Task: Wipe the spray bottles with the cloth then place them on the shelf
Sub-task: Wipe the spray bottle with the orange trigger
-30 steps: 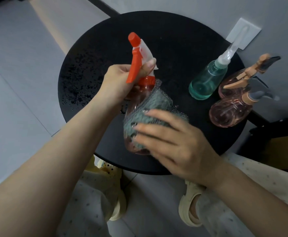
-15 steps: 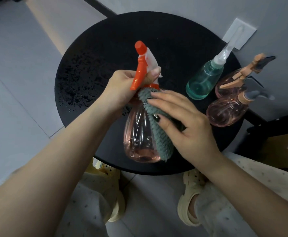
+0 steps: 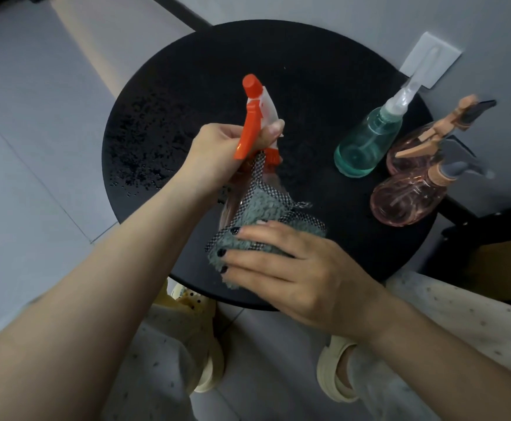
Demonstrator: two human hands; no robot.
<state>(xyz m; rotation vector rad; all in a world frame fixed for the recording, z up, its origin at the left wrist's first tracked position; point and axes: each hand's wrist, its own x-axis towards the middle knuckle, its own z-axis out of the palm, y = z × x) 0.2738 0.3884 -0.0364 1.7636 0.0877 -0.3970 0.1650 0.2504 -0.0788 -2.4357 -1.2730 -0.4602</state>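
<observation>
Above the round black table (image 3: 278,71), the left hand (image 3: 217,153) grips the neck and orange trigger head of a clear pink plastic spray bottle (image 3: 257,117), holding it tilted in the air – its body is mostly hidden behind a grey-green knitted cloth with a checked mesh edge (image 3: 257,208). The right hand (image 3: 293,268) presses that cloth against the bottle's lower body, fingers laid nearly straight over it. On the table's right side stand a teal clear spray bottle with a white nozzle (image 3: 366,141) and two pink spray bottles with tan-and-grey heads (image 3: 406,199) – close together near the edge.
</observation>
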